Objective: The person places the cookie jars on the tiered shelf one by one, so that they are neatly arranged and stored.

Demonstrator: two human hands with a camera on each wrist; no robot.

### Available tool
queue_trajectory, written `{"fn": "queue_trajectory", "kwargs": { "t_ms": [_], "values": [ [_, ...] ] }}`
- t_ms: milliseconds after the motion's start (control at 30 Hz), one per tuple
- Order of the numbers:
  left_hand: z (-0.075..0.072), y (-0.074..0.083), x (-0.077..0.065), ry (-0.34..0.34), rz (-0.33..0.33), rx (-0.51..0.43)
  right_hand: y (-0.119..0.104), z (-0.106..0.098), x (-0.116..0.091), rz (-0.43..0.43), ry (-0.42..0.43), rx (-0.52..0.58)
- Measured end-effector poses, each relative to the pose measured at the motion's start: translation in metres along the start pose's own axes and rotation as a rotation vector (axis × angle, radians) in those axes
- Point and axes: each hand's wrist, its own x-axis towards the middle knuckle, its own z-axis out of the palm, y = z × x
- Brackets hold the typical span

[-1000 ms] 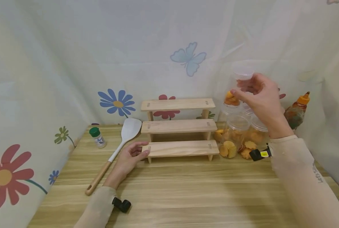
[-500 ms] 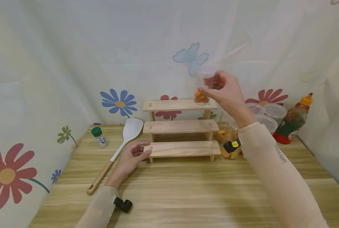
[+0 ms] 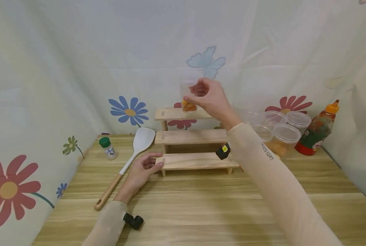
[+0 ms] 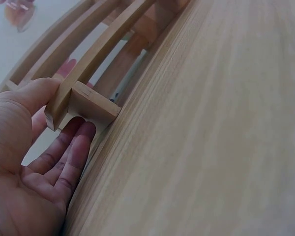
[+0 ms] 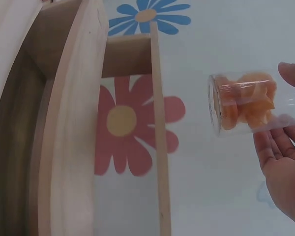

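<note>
A three-step wooden display stand [image 3: 192,136] stands on the table. At its lowest step, my left hand [image 3: 141,169] grips the left end; the left wrist view shows the thumb on the board and the fingers [image 4: 78,152] under it by the leg. My right hand [image 3: 210,97] holds a clear plastic jar [image 3: 189,90] upright above the top step, thumb on one side and fingers on the other. Orange snack pieces [image 5: 248,98] fill the jar's lower part. In the right wrist view a gap shows between the jar's base and the top board.
Several clear lidded jars [image 3: 285,135] cluster right of the stand, partly hidden by the right sleeve. Behind them leans a sauce bottle [image 3: 316,130] with an orange cap. To the left lie a white spatula [image 3: 141,140] with a wooden handle and a green-capped shaker [image 3: 108,148]. A flowered curtain hangs behind.
My right hand has carried the jar leftward from over the jar cluster to above the middle of the top step. My left hand stays on the lowest step.
</note>
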Motion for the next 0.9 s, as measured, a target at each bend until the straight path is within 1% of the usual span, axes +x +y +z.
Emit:
{"fn": "queue_trajectory", "kwargs": {
  "t_ms": [100, 267, 467, 667, 900],
  "values": [
    [0.0, -0.001, 0.001, 0.003, 0.004, 0.006, 0.001, 0.013, 0.007, 0.002, -0.021, 0.018],
    [0.0, -0.004, 0.002, 0.006, 0.013, 0.012, 0.006, 0.034, 0.018, 0.017, -0.029, 0.044],
    [-0.001, -0.005, 0.003, 0.009, 0.021, 0.014, 0.009, 0.055, 0.027, 0.035, -0.034, 0.027],
    [-0.001, -0.005, 0.002, 0.008, 0.019, 0.015, 0.011, 0.069, 0.032, 0.046, -0.021, 0.011],
    [-0.001, -0.004, 0.001, -0.003, 0.02, -0.006, 0.016, 0.078, 0.028, 0.084, 0.019, -0.006]
  ]
}}
